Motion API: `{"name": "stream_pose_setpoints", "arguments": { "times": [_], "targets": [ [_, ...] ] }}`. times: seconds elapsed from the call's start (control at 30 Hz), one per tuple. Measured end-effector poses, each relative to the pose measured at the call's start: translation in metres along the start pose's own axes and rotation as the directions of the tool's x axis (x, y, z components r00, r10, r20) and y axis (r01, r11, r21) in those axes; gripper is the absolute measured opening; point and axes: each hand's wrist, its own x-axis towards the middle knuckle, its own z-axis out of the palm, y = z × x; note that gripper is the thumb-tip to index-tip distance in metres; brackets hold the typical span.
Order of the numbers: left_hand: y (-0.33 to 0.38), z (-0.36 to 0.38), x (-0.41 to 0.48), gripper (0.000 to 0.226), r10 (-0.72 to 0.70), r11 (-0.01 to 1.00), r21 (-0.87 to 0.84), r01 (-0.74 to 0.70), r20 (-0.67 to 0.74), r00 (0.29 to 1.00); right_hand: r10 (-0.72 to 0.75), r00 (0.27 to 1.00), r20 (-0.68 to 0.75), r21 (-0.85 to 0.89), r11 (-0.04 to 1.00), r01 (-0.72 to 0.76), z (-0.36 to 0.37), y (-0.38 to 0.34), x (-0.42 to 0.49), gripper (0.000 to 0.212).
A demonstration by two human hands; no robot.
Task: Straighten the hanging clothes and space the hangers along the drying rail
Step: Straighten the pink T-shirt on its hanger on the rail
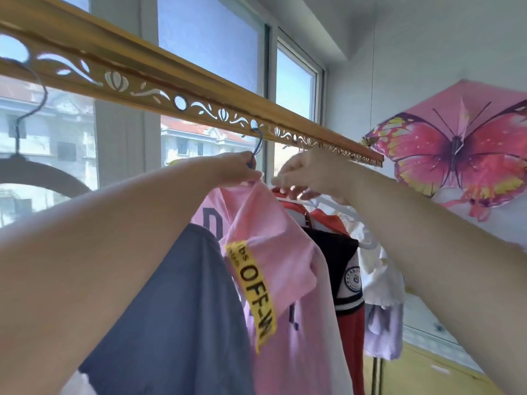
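Observation:
A gold drying rail [159,81] with cut-out holes runs from upper left down to the right. A pink shirt [273,252] with a yellow strap hangs from a blue hook [258,143] set in one hole. My left hand [236,169] grips the neck of that blue hanger just under the hook. My right hand [308,175] pinches the top of a white hanger [336,206] carrying a red and black garment [339,252]. A grey-blue shirt [182,309] hangs in front at lower left. White and lilac clothes [382,295] hang further right.
A dark hanger [34,166] with a wire hook hangs at the far left. Windows stand behind the rail. An open pink butterfly umbrella [462,149] sits by the right wall, close to the rail's end. A yellow cabinet [427,372] is below it.

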Motion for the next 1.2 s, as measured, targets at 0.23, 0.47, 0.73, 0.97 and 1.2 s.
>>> {"name": "stream_pose_setpoints", "arguments": {
  "times": [0.23, 0.47, 0.73, 0.97, 1.2],
  "targets": [
    [-0.006, -0.003, -0.002, 0.017, -0.03, 0.999, -0.014, 0.03, -0.034, 0.999, 0.169, 0.982, 0.088, -0.362, 0.924, -0.126, 0.023, 0.027, -0.011, 0.031],
    [-0.006, -0.01, -0.008, 0.01, -0.071, 0.993, -0.098, 0.067, -0.036, 0.997, 0.228, 0.962, 0.151, -0.018, 0.973, -0.228, 0.0, 0.034, 0.002, 0.012],
    [-0.001, -0.007, -0.005, 0.016, -0.067, 0.976, -0.206, 0.068, 0.014, 0.998, 0.013, 0.999, -0.045, -0.499, 0.866, -0.034, 0.002, -0.001, -0.001, 0.021],
    [-0.001, -0.012, -0.007, 0.036, -0.034, 0.993, -0.11, 0.034, 0.004, 0.999, 0.009, 0.999, 0.049, -0.555, 0.832, 0.019, 0.062, 0.001, 0.009, 0.019],
    [-0.014, -0.01, -0.007, 0.014, -0.055, 0.949, -0.312, 0.048, -0.012, 0.998, -0.201, 0.917, -0.345, -0.519, 0.855, -0.008, 0.048, 0.014, 0.02, 0.017]
  ]
}}
